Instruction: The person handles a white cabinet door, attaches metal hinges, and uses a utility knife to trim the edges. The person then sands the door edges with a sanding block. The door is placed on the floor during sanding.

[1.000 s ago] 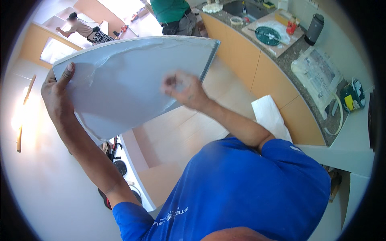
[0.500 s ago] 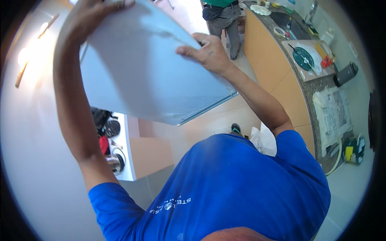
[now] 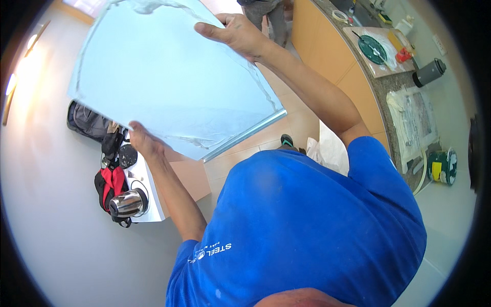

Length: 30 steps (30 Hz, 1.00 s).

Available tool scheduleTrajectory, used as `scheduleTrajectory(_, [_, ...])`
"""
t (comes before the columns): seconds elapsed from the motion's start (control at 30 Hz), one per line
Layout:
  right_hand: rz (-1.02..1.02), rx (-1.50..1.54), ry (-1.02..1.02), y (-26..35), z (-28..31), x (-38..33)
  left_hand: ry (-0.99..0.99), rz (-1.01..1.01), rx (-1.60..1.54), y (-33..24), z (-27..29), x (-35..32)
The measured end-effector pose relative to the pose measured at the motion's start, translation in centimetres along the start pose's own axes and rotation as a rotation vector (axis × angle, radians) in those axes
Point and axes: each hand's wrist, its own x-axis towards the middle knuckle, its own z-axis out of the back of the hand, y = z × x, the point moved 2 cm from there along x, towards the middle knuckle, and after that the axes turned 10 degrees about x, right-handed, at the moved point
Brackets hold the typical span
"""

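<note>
A large flat panel [image 3: 169, 77], pale bluish white with wrinkled clear film along its borders, is held up in front of me at a tilt. A shiny metallic-looking strip runs along its near right edge. My left hand [image 3: 147, 142] grips the panel's lower left edge, its thumb on the near face and the other fingers hidden behind. On the right edge, higher up, my right hand [image 3: 239, 37] is closed, thumb across the face and fingers round the back.
A counter [image 3: 368, 87] along the right bears a dark green lid-like disc [image 3: 372, 49], a grey bottle [image 3: 429, 72] and a green tub [image 3: 443, 167]. Left, a white surface [image 3: 153, 202] carries a steel kettle [image 3: 128, 203] and bags. Another person [image 3: 271, 20] stands beyond the panel.
My left hand has come down from the panel's upper left to its lower left edge. The panel has shifted left and up, and my right hand with it.
</note>
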Motion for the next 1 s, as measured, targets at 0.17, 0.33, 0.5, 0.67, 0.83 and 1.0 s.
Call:
scheduleTrajectory(0.17, [-0.282,0.568,0.340,-2.2,1.1,0.2,-0.029,0.264,-0.105,1.8,1.6,2.6])
scheduleTrajectory(0.33, [-0.268,0.976,0.365,-4.2,-1.4,-2.7,0.004,0.451,-0.096,3.2,1.5,1.6])
scheduleTrajectory(0.5, [-0.291,1.192,0.438,-5.8,-1.2,-4.4,0.004,0.524,-0.080,4.0,0.4,0.9])
scheduleTrajectory(0.67, [-0.273,1.233,0.363,-6.2,-2.0,-5.2,0.005,0.581,-0.033,4.0,0.8,0.4])
scheduleTrajectory(0.83, [-0.235,1.142,0.345,-4.7,-2.9,-5.6,0.001,0.671,-0.039,4.3,1.0,-0.6])
scheduleTrajectory(1.0, [-0.201,1.132,0.370,-5.1,-2.8,-5.6,0.047,0.676,-0.080,5.3,0.7,-1.1])
